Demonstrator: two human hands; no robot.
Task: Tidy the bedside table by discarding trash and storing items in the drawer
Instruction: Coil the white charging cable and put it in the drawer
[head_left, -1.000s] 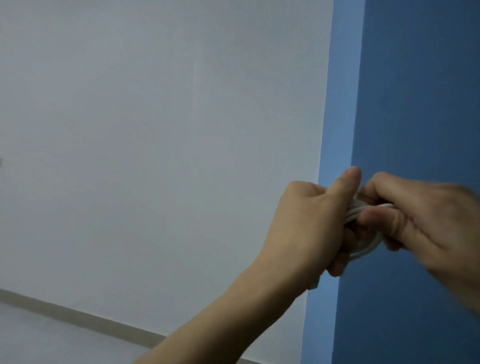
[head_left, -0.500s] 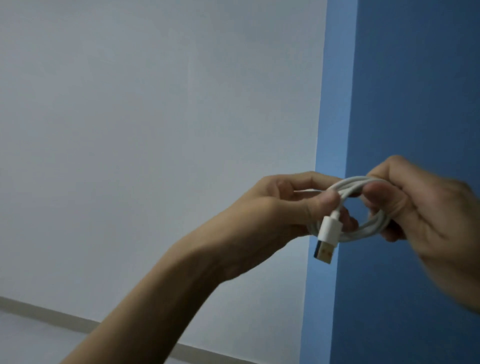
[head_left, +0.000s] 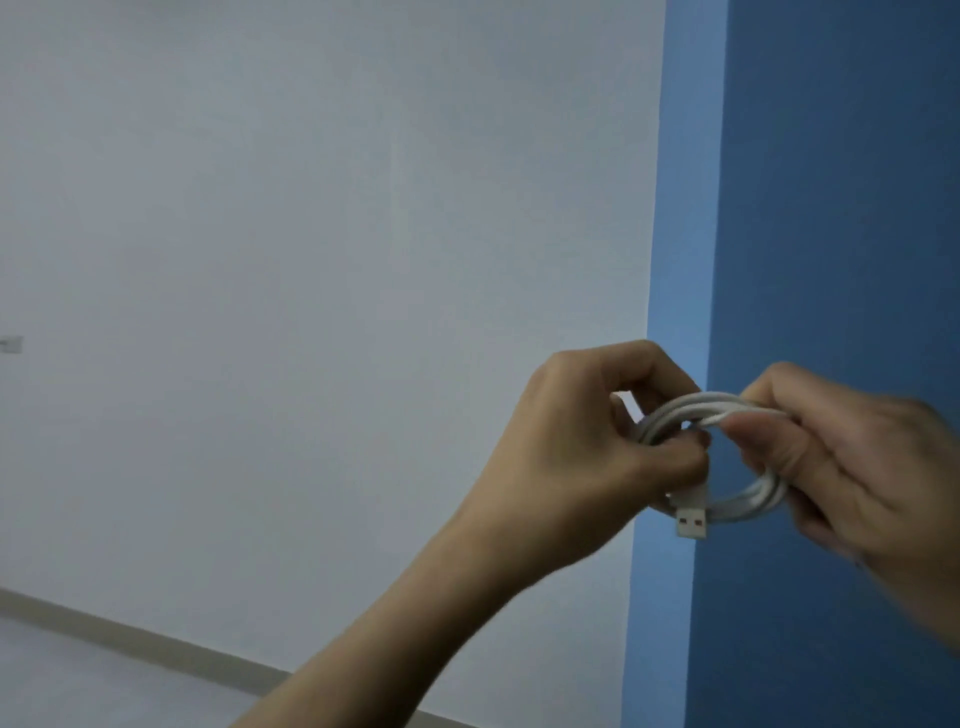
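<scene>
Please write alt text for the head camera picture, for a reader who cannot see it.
Two hands hold a coiled white cable in the air: the left hand pinches its left side, the right hand grips its right side. A USB plug hangs below the coil. Behind are a pale wall and a blue wall.

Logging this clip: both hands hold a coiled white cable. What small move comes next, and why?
Probably wrap the end pinched by the right hand around the coiled cable: the left hand grips the loops, and the USB plug hangs free.
</scene>
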